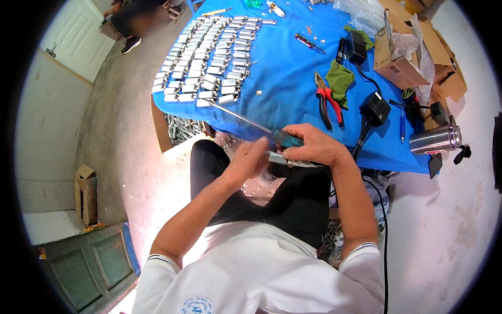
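Note:
My right hand (317, 145) is wrapped round the teal handle of a screwdriver (280, 138). Its long thin shaft points up and left, over the near edge of the blue-covered table. Under the same hand, above my lap, lies a slim silver metal part (287, 161), seemingly steadied by the fingers. My left hand (247, 161) is beside that part's left end with its fingers curled together; slight blur hides what they pinch. Beyond the shaft tip, several rows of small silver metal pieces (196, 67) cover the table's left side.
Red-handled pliers (329, 102), a green cloth (340, 81), black power adapters (374, 108) with cables and a steel flask (435, 139) occupy the right side. An open carton (397, 57) stands behind them. A box of metal parts (180, 130) sits below the table's left edge. Another person (137, 21) is far left.

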The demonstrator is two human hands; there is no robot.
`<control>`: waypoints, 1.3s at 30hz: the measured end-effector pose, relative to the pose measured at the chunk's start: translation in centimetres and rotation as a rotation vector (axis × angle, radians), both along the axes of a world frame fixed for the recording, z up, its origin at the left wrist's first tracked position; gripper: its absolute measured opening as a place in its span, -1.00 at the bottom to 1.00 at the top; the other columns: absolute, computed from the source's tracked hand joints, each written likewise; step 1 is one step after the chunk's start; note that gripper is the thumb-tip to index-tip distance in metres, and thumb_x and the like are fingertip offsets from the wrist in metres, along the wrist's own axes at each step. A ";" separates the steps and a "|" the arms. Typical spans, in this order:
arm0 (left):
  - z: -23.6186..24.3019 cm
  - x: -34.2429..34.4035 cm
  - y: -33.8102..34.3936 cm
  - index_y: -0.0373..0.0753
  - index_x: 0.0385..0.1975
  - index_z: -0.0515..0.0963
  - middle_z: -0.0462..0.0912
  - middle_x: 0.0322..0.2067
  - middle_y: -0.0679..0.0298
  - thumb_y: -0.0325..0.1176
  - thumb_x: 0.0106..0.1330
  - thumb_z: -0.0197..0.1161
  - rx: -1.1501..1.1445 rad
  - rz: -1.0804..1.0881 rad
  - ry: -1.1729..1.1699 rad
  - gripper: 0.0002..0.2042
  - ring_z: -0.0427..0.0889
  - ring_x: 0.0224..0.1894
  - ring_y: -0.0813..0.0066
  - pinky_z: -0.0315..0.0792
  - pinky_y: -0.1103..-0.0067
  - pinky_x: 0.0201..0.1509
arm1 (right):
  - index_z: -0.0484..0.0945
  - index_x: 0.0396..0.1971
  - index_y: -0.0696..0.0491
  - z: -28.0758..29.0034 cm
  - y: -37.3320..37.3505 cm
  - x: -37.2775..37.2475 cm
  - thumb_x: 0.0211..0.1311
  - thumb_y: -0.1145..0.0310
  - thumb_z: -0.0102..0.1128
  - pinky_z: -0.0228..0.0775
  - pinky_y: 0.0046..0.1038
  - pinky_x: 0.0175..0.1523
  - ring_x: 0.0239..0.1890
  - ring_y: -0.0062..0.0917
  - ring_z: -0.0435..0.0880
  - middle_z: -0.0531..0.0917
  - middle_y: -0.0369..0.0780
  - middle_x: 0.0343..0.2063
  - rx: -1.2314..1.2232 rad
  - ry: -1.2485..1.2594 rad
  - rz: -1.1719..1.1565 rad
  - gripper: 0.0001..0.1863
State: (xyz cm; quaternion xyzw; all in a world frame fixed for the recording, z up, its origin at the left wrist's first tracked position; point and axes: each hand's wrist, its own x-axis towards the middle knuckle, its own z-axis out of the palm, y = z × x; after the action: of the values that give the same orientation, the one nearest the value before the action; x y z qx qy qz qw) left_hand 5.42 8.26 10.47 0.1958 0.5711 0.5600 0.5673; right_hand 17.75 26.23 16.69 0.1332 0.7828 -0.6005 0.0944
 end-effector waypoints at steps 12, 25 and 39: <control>-0.5 -0.6 1.1 -0.27 -0.38 0.41 0.28 -0.66 0.39 0.04 0.44 -0.06 0.014 0.264 0.003 -0.57 0.17 -0.73 0.65 0.05 0.68 -0.69 | 0.57 -0.27 0.18 0.4 1.2 1.3 0.01 0.34 0.33 0.39 -0.62 -0.36 -0.45 -0.69 0.55 0.59 -0.29 -0.47 -0.037 -0.018 -0.335 -0.70; -1.3 -0.5 3.7 -0.20 -0.39 0.36 0.21 -0.71 0.42 0.10 0.42 -0.07 -0.107 0.393 -0.295 -0.57 0.07 -0.76 0.60 0.02 0.62 -0.67 | 0.54 -0.29 0.20 -2.9 2.8 -1.6 0.05 0.35 0.27 0.34 -0.55 -0.31 -0.48 -0.63 0.46 0.58 -0.28 -0.51 0.289 0.375 -0.608 -0.73; -1.4 -1.3 3.3 -0.15 -0.48 0.34 0.16 -0.71 0.47 0.13 0.34 0.06 -0.106 0.279 -0.457 -0.57 0.02 -0.74 0.66 -0.08 0.68 -0.66 | 0.56 -0.24 0.20 -4.1 3.8 -4.6 0.04 0.40 0.26 0.38 -0.55 -0.21 -0.39 -0.64 0.52 0.61 -0.26 -0.45 0.335 0.285 -0.572 -0.72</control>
State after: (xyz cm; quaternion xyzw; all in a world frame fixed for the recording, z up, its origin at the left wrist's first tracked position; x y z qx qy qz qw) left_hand 4.15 11.55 9.03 -0.0461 0.4783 0.6319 0.6081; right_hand 13.16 30.07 12.55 0.2755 0.8066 -0.4786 -0.2106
